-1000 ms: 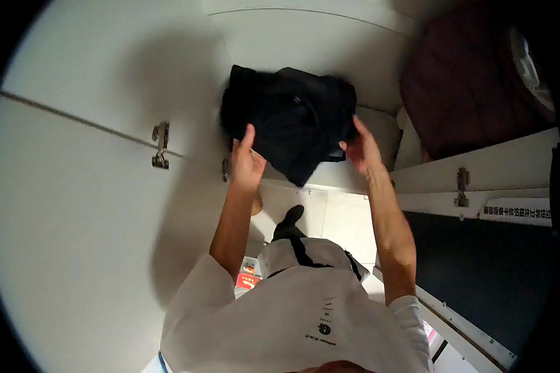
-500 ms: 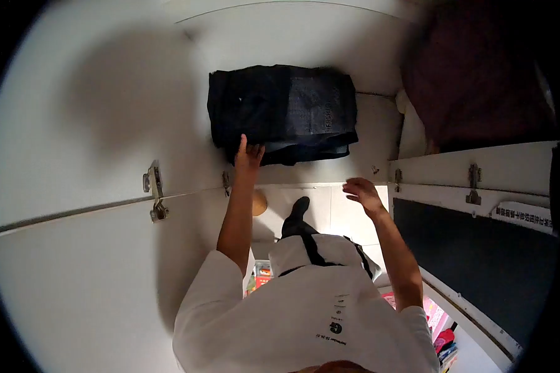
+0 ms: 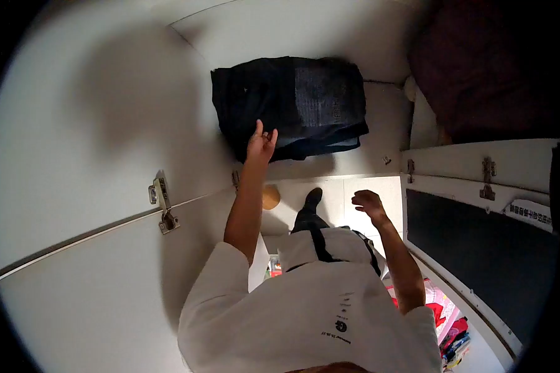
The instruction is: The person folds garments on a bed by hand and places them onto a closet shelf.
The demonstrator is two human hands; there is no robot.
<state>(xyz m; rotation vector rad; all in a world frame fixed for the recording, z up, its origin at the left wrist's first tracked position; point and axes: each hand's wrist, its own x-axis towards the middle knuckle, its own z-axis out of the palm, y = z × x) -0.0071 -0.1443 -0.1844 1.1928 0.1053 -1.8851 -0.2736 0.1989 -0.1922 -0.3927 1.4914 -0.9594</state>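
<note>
A stack of folded dark clothes (image 3: 255, 93) lies on the pale shelf (image 3: 382, 133) of a cabinet, with a grey patterned panel on its top right part. At the stack's front left edge is my left hand (image 3: 262, 144), its fingers apart and holding nothing; whether the fingertips touch the cloth is hard to tell. My right hand (image 3: 368, 204) hangs in the air in front of the shelf, right of the stack, with slightly curled, parted fingers and nothing in them.
White cabinet doors with metal hinges (image 3: 164, 202) stand at the left. A dark maroon cloth (image 3: 473, 81) is at the upper right, above a hinged door with a dark panel (image 3: 473, 248). Colourful items (image 3: 457, 336) lie at the lower right. A round brown object (image 3: 270, 197) is below the shelf.
The dark garment, earlier held between both hands, now lies flat on the stack. Both hands have let go, and my right hand has moved back and down from it.
</note>
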